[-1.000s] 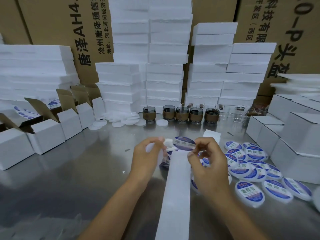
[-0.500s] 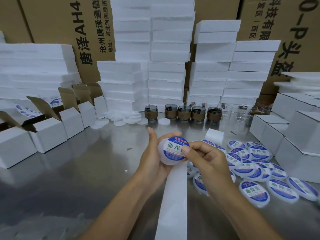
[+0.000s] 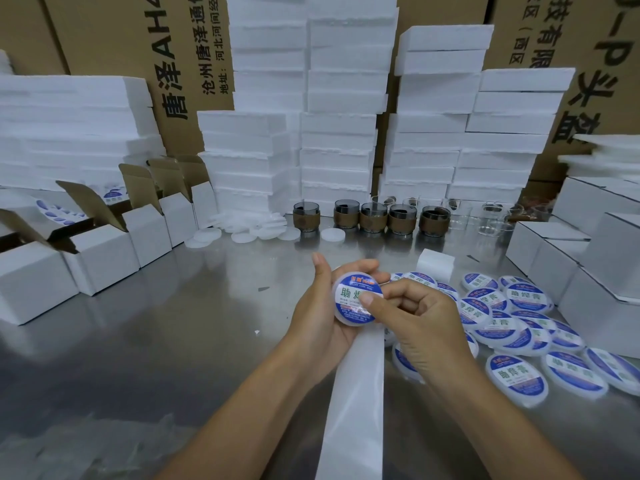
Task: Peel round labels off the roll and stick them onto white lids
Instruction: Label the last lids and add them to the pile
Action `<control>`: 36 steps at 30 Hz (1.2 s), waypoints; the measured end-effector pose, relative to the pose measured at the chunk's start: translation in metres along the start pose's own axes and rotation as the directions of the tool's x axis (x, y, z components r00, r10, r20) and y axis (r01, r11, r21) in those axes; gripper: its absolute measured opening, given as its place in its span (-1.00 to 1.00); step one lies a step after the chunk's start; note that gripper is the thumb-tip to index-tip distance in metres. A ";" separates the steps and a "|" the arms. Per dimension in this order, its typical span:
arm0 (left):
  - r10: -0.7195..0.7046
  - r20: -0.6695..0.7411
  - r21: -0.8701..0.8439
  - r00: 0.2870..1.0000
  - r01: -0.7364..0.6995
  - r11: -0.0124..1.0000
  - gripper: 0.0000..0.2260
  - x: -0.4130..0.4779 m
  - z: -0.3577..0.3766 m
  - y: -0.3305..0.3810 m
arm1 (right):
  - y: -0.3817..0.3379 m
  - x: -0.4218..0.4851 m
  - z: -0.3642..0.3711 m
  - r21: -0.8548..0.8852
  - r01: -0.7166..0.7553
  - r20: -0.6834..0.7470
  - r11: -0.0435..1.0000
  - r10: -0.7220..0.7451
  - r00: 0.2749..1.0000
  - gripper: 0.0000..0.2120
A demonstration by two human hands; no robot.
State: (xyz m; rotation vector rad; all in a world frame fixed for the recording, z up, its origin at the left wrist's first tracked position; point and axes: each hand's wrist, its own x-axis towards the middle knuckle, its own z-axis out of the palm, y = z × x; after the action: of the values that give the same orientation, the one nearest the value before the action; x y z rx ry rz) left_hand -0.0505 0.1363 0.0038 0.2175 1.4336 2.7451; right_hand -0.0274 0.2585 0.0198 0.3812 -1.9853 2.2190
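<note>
The left hand curls round a white lid, fingertips showing behind its top rim. The right hand has its thumb pressed on the round label stuck to the lid's face, forefinger against the right rim and the other fingers curled in. The thumb hides part of the print: "助" and half the next character can be read, while the small lines below are too fine. A white backing strip runs from under the hands and is cut off at the bottom edge.

To the right, labelled lids printed "助焊膏" lie overlapping on the metal surface. There are well over a dozen, too layered to count exactly. Beyond the hands is a white object; roll or block, I cannot tell which.

Further back stand five brown-banded jars, with several clear glass jars beside them and a scatter of plain lids to the left. Four open white boxes are on the left. Stacks of white foam hide part of the brown cartons, which read "唐泽AH4".
</note>
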 end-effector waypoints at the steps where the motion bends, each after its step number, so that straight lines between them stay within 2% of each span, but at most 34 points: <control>1: -0.003 -0.002 0.000 1.000 0.003 1.000 -0.41 0.000 0.000 0.000 | 0.000 0.000 -0.001 -0.003 -0.003 -0.004 1.000 0.003 1.000 -0.87; 13: -0.007 0.028 0.008 1.000 0.007 1.000 -0.44 -0.002 0.001 -0.002 | 0.004 0.000 -0.002 -0.100 -0.001 -0.045 0.995 -0.003 0.999 -0.87; 36: -0.022 0.038 0.106 0.999 0.017 0.994 -0.46 -0.005 0.007 0.001 | 0.013 0.001 0.000 -0.161 -0.009 -0.124 0.987 -0.011 0.992 -0.86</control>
State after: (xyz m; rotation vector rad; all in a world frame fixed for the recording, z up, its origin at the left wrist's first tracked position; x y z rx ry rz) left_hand -0.0443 0.1405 0.0080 0.2575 1.5632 2.6374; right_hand -0.0316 0.2572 0.0072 0.2181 -2.0775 2.0091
